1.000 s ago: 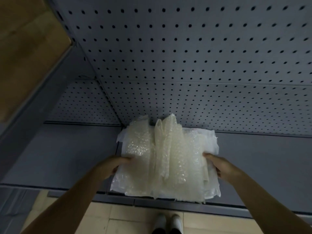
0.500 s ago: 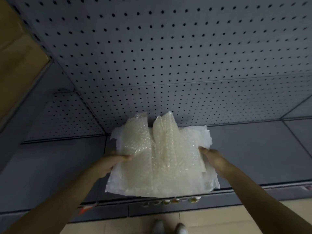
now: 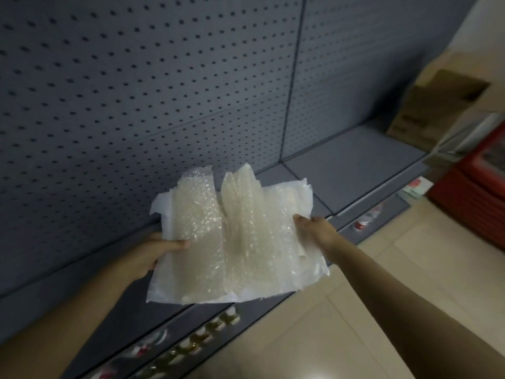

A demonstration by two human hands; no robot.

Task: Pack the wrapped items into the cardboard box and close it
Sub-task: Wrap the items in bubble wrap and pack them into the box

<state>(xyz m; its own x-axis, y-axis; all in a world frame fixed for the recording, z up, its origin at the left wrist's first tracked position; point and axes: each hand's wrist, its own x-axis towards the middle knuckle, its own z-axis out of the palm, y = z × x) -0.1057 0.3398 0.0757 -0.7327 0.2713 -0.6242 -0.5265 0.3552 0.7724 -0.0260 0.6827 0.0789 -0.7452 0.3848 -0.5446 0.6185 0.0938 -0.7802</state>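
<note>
A: Bubble-wrapped bundle (image 3: 235, 239) is held in the air in front of the grey pegboard shelving (image 3: 136, 91), above the shelf (image 3: 352, 160). Left hand (image 3: 153, 251) pinches its left edge, thumb on top; right hand (image 3: 314, 233) clamps the right edge. Both grips closed on it.

B: Count?

A: Two hands, one bundle. How many wrapped items are inside, can't tell; at least two bubble-wrap layers over a white sheet, with loose ends sticking up. Two cardboard boxes (image 3: 434, 110) at far right, blurry, one looks open on top. Red crate-like thing (image 3: 475, 184) beside them.

B: Risks?

A: My read: only the edges are pinched, so the middle can sag and a layer or item may slide out the bottom while carrying. The wrap is slick and not taped as far as I see. Loose flaps could snag on the shelf lip or box rim. Boxes are well apart from the hands, so it's a long carry. Overstuffing could also stop the flaps closing. Packing not started for this one.
</note>
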